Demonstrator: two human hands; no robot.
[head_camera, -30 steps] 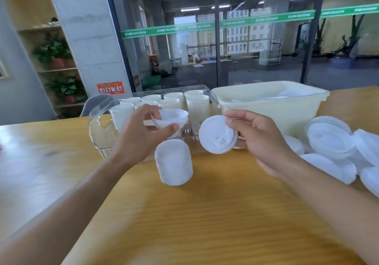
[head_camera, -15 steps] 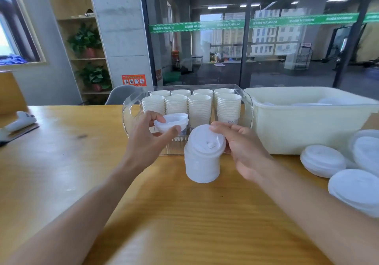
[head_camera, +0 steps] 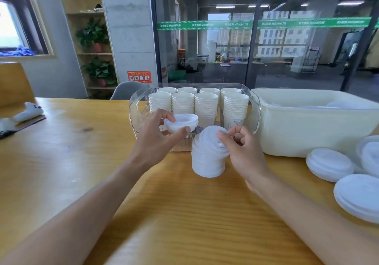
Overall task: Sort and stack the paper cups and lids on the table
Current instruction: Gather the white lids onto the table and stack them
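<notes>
On the wooden table (head_camera: 82,162), left to right: left hand (head_camera: 152,139) pinches a single lid (head_camera: 181,122) between thumb below and curled fingers above, held off the surface just in front of the clear bin (head_camera: 139,109) of stacked cups (head_camera: 205,105), probably queued as the next one. Lid stack (head_camera: 208,156) stands beside it, leaning. Right hand (head_camera: 244,154) rests fingertips on the top lid's edge, other fingers loosely curled, apparently seating it. Loose lids (head_camera: 328,164) wait at right by the cream tub (head_camera: 297,133).
</notes>
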